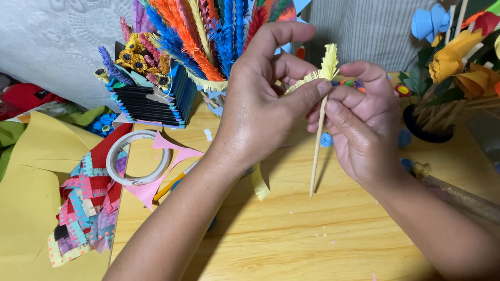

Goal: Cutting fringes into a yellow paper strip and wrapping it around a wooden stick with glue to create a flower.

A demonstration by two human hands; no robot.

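Far L: yellow paper sheet [15, 242] spread flat, woven strip piece [85, 208] on its edge. Tape roll [137, 157] and pink paper offcut [153, 186] on wooden table [309, 245], unused right now. Behind: black holder [154, 98] and a bunch of finished fringed stems [202, 23], many colours.

Centre: left hand [259, 109] pinching yellow fringed strip [317, 76] w/ thumb and forefinger, other fingers spread upward. Right hand [365, 129] closed round wooden stick [319, 146], thumb pressing strip base against it. Stick held clear of table, near upright, lower tip free.

Progress, judged: only top of stick wrapped; most of the shaft bare, so early stage. Short loose yellow strip [260, 185] lying below left wrist.

R: paper flowers [469, 64] in a dark pot, done.
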